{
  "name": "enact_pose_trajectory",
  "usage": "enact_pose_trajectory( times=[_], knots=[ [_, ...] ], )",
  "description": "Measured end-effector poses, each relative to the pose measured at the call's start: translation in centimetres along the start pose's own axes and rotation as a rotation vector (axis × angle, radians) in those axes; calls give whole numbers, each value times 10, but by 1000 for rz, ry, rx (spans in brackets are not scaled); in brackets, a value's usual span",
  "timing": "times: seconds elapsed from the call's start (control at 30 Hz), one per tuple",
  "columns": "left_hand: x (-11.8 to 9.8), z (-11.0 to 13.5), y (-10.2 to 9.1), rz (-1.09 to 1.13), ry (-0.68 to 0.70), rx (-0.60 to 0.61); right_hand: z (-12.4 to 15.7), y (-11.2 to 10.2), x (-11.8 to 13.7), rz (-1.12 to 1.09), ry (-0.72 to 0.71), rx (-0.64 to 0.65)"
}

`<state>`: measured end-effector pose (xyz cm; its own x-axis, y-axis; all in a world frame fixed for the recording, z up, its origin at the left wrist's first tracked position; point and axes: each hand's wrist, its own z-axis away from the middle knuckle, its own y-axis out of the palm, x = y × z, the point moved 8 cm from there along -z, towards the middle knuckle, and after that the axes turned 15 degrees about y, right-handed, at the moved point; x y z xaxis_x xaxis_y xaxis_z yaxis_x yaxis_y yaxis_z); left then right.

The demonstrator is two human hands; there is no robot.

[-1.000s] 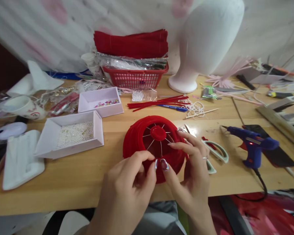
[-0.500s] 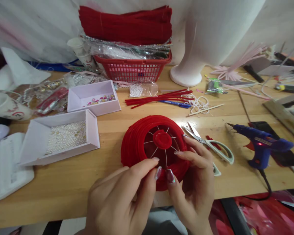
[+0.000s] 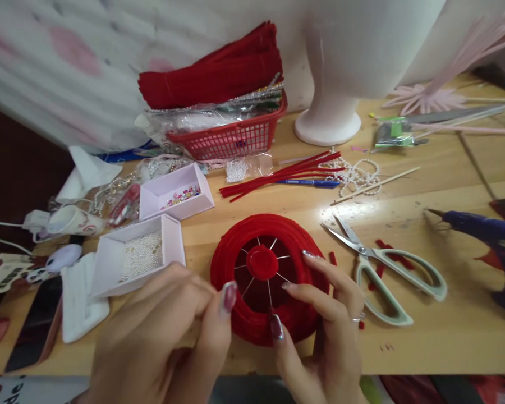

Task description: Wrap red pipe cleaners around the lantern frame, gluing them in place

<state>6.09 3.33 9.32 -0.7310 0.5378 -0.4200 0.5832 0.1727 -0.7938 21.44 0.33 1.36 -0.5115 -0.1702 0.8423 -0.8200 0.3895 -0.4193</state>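
A round red fuzzy piece (image 3: 231, 247), wound in rings like chenille stems, lies on the table in front of me. Thin pale wires run like spokes from its ring to a small red disc (image 3: 262, 262) at the centre. My right hand (image 3: 328, 325) grips the near right side of the ring, thumb on the front rim and fingertips over the inner edge. My left hand (image 3: 164, 331), slightly blurred, is at the lower left of the ring with its fingers curled and thumb against them. Whatever it may pinch is hidden.
Scissors (image 3: 362, 251) lie open to the right, near a blue glue gun (image 3: 483, 224). Red stems (image 3: 278, 177), a blue pen (image 3: 313, 183), and a bead string (image 3: 366, 174) lie beyond. Bead boxes (image 3: 177, 238) stand left, a red basket (image 3: 235, 140) and white mannequin stand (image 3: 328, 126) behind.
My left hand has drawn away from the ring's front rim, back to the left. The right hand keeps its hold. The camera view has shifted and tilted.
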Motion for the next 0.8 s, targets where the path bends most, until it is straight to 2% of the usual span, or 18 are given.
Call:
enact_pose_trajectory(
  times=[0.07,0.2,0.33,0.53,0.7,0.8],
  knots=[
    [-4,-14,3,6,57,-3,-1,0,1,-14,-22,3],
    [-7,-37,31,83,138,185,-3,-1,4,-19,-80,-2],
    [-6,-46,45,139,152,282,-2,-1,6,0,-113,16],
    [-2,-56,34,120,140,233,2,-3,0,-128,-56,-15],
    [-2,-59,30,160,137,238,4,-2,-4,-248,-52,-57],
    [-5,-58,38,121,215,336,4,-1,-6,-272,-48,-73]
  ],
)
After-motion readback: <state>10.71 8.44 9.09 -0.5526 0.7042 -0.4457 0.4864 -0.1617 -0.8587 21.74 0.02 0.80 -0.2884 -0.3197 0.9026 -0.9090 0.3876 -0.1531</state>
